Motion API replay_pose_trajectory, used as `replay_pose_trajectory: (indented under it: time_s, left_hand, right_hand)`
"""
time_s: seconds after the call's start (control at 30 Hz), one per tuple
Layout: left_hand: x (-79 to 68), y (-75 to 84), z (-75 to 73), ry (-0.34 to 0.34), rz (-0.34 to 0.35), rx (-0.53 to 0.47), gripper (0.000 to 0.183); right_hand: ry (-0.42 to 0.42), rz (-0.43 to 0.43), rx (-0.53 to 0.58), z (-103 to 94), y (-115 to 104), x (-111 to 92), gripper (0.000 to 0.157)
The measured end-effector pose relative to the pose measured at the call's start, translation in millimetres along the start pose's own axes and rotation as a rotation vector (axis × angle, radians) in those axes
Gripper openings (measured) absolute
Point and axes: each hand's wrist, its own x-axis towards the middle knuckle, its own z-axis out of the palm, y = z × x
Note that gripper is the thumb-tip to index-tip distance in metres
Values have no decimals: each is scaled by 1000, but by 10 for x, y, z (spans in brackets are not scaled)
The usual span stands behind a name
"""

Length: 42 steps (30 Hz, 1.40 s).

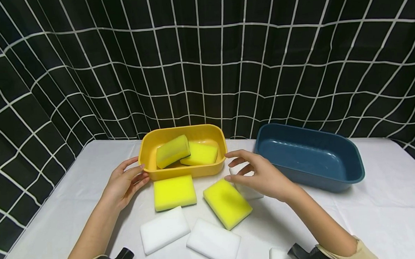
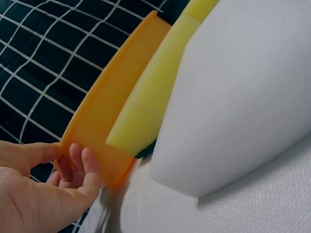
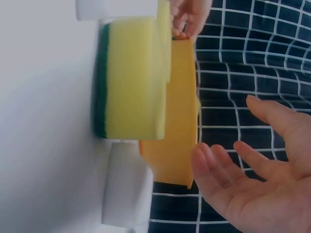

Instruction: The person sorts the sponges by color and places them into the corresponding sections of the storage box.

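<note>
My left hand (image 1: 121,186) grips the left end of the yellow tub (image 1: 181,172), with fingertips on its rim and outer wall. Two yellow sponges (image 1: 203,153) lie inside that tub, one leaning on the other. By the tub's right end hovers my right hand (image 1: 260,177), its fingers spread loosely and holding nothing. Just below the right thumb lies a yellow sponge (image 1: 227,203); the right wrist view shows its dark green scouring layer underneath. Partly hidden behind the right hand is a white sponge (image 1: 251,191). Another yellow sponge (image 1: 174,192) sits right in front of the tub.
A dark blue tub (image 1: 315,175) with nothing in it stands at the back right. Nearer the front lie a white sponge (image 1: 164,230), another white sponge (image 1: 214,241), and a white block (image 1: 278,256) cut off by the frame. Behind the table hangs a black gridded curtain (image 1: 198,76).
</note>
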Motion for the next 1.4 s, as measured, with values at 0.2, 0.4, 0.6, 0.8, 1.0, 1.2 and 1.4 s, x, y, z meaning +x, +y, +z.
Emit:
replay_pose_trajectory:
  time_s: [0.2,0.4,0.6,0.8,1.0,1.2,1.4]
  left_hand:
    - [2,-1,4,9,-3,5,62]
    - [8,-7,2,8,-7,-6,62]
    - [7,-8,3,6,-6,-4,61]
    - [6,-1,8,4,-7,-3,62]
    - [7,-1,4,-3,-3,-4,62]
    - [5,0,-2,-4,-2,-9,62]
    - [1,-1,-2,0,2,2,62]
  right_hand:
    - [-1,7,17,33,31,-90,63]
    - [-11,-4,47,79,73,-161,67]
    - [-13,3,87,136,117,-217,67]
    - [-2,6,79,167,149,-236,65]
    - [-5,-17,59,193,182,-241,66]
    - [-20,-33,34,230,221,-228,69]
    - [-48,-4,-3,254,211,-222,75]
